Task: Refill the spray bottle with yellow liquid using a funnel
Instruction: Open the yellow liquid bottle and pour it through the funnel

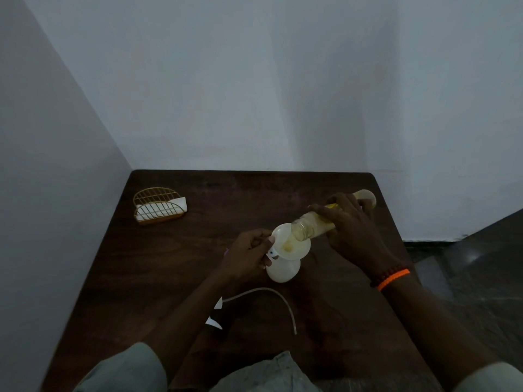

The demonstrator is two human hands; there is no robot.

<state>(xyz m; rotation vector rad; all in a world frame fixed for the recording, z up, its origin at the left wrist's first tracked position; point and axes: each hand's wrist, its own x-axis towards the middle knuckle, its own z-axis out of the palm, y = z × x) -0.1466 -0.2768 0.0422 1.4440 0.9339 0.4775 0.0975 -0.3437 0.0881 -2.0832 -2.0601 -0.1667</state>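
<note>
Far left on the table there's a wire napkin holder, not part of this. Closer to the middle, the left hand is gripping the funnel rim and steadying it on top of the spray bottle, which stands mid-table. The sprayer head with its tube is lying near me, so the cap's already off. On the right, the right hand is wrapped around the refill bottle, tipped so its mouth sits over the funnel, and yellow liquid pools in the cone. So I'd say we're mid-pour; still left: finish filling, pull the funnel, screw the sprayer back. Lighting's dim, can't read any labels or brands.
</note>
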